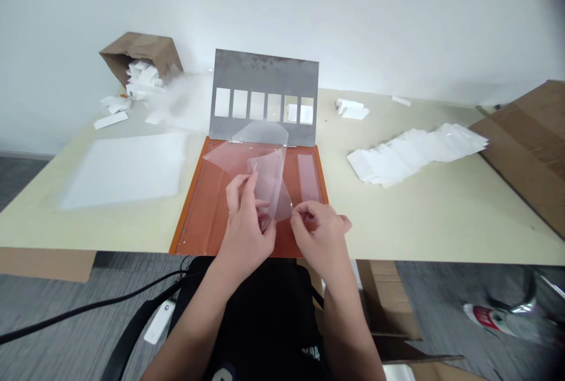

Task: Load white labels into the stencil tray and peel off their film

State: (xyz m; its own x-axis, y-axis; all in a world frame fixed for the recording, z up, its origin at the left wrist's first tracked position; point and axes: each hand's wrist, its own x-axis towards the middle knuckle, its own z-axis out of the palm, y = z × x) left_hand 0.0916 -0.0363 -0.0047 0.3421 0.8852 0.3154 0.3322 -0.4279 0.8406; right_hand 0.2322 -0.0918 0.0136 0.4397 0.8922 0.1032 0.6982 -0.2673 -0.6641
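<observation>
You face a plain white wall (353, 16) behind a pale cream desk (441, 222), and a grey floor (66, 310) shows below the desk's front edge.

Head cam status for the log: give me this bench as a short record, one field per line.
left hand: pinches a clear plastic film
right hand: fingers at the film's lower edge
under hands: orange tray
behind tray: steel plate with six rectangular windows
left of tray: white sheet; tipped cardboard box spilling white packets
right of tray: overlapping row of white packets; cardboard sheet
</observation>
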